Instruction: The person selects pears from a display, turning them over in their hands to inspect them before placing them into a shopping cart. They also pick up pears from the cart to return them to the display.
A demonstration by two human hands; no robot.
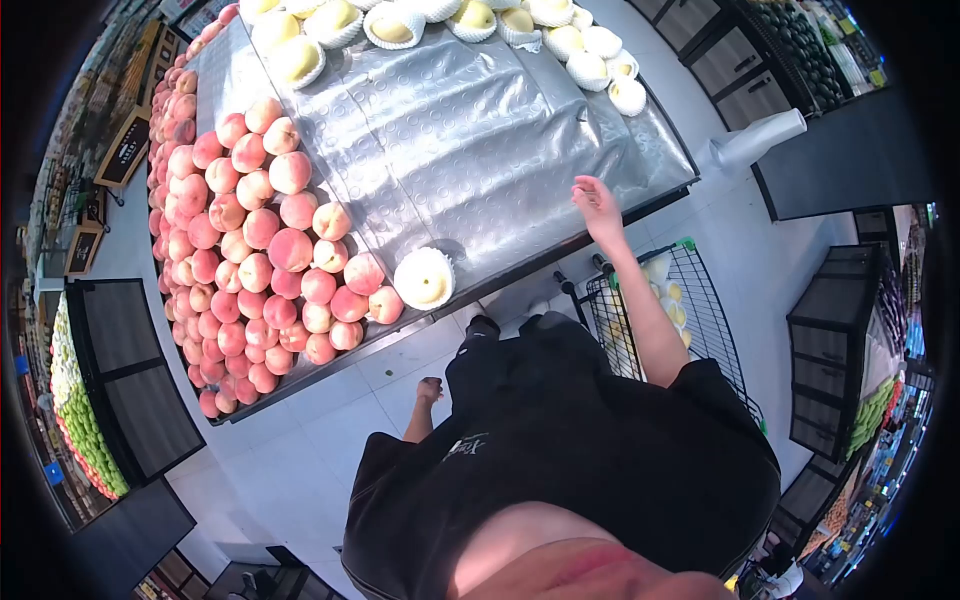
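Right hand (597, 203), fingers open and empty, raised over the silver-lined display table (480, 140) beside a wire cart (690, 300); left hand (430, 390) loosely curled, empty, hanging below the foam-netted pear (424, 278) near stacked peaches (250, 240).

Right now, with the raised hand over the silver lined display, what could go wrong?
The lone foam-netted pale pear sits at the edge of the silver lined display table, so it might roll off. The heaped pink peaches beside it could slide if bumped. The right hand is empty; the left hand hangs low, too far to catch anything.
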